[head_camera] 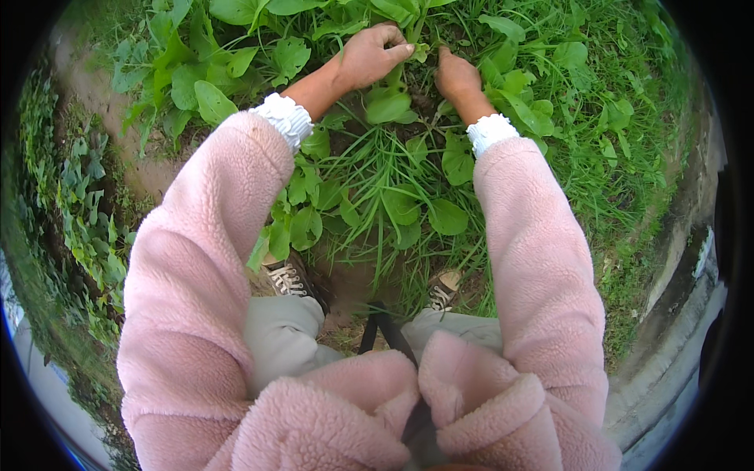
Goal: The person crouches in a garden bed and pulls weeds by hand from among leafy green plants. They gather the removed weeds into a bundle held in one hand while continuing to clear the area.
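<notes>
My left hand (374, 56) is at the top of the view, its thumb and fingers curled around the base of a leafy green plant (420, 52). Just right of that plant, my right hand (457, 73) reaches down among the leaves with its fingertips near the soil; what they touch is hidden. Broad rounded leaves (389, 106) lie below and between both hands. Nearer to me grows a clump of long, narrow grass-like leaves (377, 171), mixed with more broad-leaved plants (447, 216).
Leafy plants (182, 76) stand at the upper left beside bare soil (141, 159). Dense grass (612, 135) covers the right side, with a pale concrete edge (665, 365) beyond. My shoes (288, 278) are on the soil below the plants; a dark strap (383, 327) hangs between my legs.
</notes>
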`<act>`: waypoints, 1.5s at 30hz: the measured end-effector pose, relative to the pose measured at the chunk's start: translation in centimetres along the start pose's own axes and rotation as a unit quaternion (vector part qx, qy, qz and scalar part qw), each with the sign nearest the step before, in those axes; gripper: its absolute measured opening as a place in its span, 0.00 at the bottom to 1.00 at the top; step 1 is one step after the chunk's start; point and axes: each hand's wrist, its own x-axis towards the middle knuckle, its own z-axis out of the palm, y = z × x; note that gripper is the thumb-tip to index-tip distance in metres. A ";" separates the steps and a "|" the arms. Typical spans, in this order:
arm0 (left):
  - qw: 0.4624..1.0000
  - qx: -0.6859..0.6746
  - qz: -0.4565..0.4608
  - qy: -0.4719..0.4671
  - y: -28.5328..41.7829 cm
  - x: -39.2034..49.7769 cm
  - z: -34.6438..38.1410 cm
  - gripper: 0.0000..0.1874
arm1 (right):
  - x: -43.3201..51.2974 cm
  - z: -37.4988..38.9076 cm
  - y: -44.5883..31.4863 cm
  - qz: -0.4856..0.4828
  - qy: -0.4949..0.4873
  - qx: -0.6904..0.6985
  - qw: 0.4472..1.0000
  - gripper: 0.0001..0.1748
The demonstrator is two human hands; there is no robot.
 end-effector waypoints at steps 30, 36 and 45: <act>0.962 -0.154 -0.222 -0.037 2.3 -2.5 0.3 0.17 | -5.0 -2.7 2.2 0.041 -0.026 0.610 0.791 0.15; 0.931 -0.230 -0.280 -0.051 4.0 -3.1 1.3 0.17 | -9.0 -3.8 -1.1 -0.079 -0.031 0.578 0.811 0.16; 0.867 -0.354 -0.329 -0.124 5.9 -4.6 2.0 0.17 | -12.0 -4.6 -0.9 -0.237 0.150 0.224 0.933 0.09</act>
